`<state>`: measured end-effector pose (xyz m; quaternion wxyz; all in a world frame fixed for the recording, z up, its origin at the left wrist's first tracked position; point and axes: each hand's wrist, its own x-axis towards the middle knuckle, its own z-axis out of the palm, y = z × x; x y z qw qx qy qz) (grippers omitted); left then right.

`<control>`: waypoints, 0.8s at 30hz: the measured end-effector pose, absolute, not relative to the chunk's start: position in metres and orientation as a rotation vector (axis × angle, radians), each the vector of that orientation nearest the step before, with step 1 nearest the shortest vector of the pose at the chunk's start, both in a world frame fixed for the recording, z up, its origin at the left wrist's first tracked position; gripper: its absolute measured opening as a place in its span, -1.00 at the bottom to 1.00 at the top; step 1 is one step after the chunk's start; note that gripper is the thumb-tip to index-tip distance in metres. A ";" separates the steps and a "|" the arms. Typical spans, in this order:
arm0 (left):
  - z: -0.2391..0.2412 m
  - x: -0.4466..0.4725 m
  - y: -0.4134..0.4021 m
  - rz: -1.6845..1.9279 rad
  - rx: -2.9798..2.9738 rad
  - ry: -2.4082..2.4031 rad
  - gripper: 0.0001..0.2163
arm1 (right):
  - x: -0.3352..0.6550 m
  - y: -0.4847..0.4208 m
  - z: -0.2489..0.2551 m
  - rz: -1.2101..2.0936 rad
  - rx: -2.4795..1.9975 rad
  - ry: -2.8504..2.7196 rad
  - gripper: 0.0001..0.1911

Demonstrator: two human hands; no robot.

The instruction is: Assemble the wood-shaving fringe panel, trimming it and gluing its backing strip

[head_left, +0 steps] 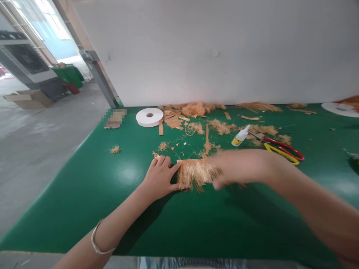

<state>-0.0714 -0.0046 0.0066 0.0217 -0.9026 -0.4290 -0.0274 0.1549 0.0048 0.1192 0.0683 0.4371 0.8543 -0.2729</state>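
A straw-coloured fringed strip (196, 172) lies on the green table, its loose strands pointing toward me. My left hand (160, 175) grips the strip's left end, with fingers bent and pressed down on it. A small twisted tip of similar material pokes out beyond the knuckles. Over the strip's right end is my right hand (231, 168), smeared by motion, so its fingers and anything in them cannot be made out. Just behind it, a small white glue bottle (240, 136) with a yellow label lies beside scissors (283, 149) with red and yellow handles.
A white reel (149, 117) sits at the back left, near a pixelated flat object (114, 118). Straw-coloured scraps (193, 109) and fibre tufts are strewn along the white wall (213, 52). Another white reel (340, 109) is at the far right. A cardboard box (29, 100) rests on the floor.
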 end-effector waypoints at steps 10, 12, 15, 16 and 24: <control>0.009 -0.070 -0.006 -0.057 -2.751 -1.322 -0.30 | 0.163 -0.020 0.102 -1.524 1.265 2.726 -0.27; 0.009 -0.070 -0.006 -0.047 -2.760 -1.321 -0.30 | 0.166 -0.023 0.094 -1.182 1.532 2.663 -0.26; 0.009 -0.070 -0.006 -0.032 -2.767 -1.336 -0.30 | 0.173 -0.015 0.081 -0.277 1.731 2.537 -0.33; 0.009 -0.070 -0.006 -0.029 -2.767 -1.342 -0.30 | 0.176 -0.011 0.076 -0.044 1.719 2.461 -0.37; 0.008 -0.070 -0.006 -0.020 -2.760 -1.339 -0.29 | 0.220 0.013 0.043 -0.168 2.276 2.486 -0.43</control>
